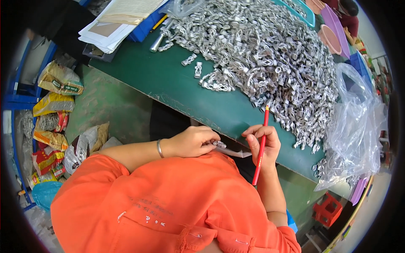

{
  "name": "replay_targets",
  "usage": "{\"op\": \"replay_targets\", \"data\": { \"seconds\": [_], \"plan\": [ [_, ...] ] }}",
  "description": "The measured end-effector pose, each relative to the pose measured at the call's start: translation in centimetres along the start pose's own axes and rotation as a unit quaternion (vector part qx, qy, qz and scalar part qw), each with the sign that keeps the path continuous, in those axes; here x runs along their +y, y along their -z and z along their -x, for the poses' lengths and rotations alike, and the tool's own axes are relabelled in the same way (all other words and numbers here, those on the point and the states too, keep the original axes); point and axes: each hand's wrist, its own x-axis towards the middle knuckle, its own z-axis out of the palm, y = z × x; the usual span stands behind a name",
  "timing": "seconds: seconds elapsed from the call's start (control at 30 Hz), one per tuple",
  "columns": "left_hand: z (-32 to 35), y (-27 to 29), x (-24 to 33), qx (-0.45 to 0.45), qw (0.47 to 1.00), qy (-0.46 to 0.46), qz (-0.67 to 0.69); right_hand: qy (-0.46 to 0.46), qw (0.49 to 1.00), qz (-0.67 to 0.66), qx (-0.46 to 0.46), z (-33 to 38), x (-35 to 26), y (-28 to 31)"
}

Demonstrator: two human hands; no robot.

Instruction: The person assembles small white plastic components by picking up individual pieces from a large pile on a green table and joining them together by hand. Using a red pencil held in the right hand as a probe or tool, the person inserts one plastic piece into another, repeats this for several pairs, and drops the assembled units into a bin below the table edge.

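Observation:
My left hand (195, 141), with a metal bangle on its wrist, is at the near edge of the green table, close to my orange top. Its curled fingers are closed on a small silvery metal part (219, 144). My right hand (266, 143) is just right of it over the table edge, gripping a red pencil (262, 149) between its fingers, with the sharpened end pointing up. A thin whitish strip (236, 153) shows between my two hands; I cannot make out what it is. Beyond them, a big heap of similar metal parts (270, 63) covers the table (177, 99).
Papers (109, 29) lie over a blue bin at the far left. A clear plastic bag (354, 130) hangs over the table's right end. Pink bowls (330, 39) and a turquoise tray (310, 14) stand far right, near another person. Filled sacks (52, 105) line the left; a red stool (327, 209) stands lower right.

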Motion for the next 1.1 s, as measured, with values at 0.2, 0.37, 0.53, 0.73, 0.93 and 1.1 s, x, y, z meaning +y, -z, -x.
{"op": "replay_targets", "data": {
  "seconds": [0.2, 0.37, 0.53, 0.73, 0.93, 1.1],
  "plan": [
    [-2.0, 3.5, 0.3, 0.151, 0.968, -0.061, -0.191, 0.125, 0.964, 0.232, -0.045, -2.8, 0.7, -1.7],
    [-6.5, 8.1, -1.8, 0.282, 0.888, 0.006, -0.362, 0.264, 0.839, 0.463, -0.108, -7.9, 1.4, -4.3],
    [-6.7, 7.2, -1.4, 0.195, 0.953, -0.024, -0.229, 0.225, 0.822, 0.511, -0.113, -8.4, 2.1, -4.8],
    [-5.6, 4.3, -0.5, 0.164, 0.976, -0.007, -0.143, 0.217, 0.857, 0.458, -0.093, -5.2, 2.1, -1.8],
    [-4.9, 3.2, 0.6, 0.155, 0.982, -0.045, -0.097, 0.168, 0.94, 0.294, -0.041, -2.9, 1.5, -0.3],
    [-4.9, 1.5, 1.6, 0.101, 0.99, -0.102, 0.014, 0.233, 0.94, 0.248, -0.011, -2.4, 0.6, -0.8]
  ]
}}
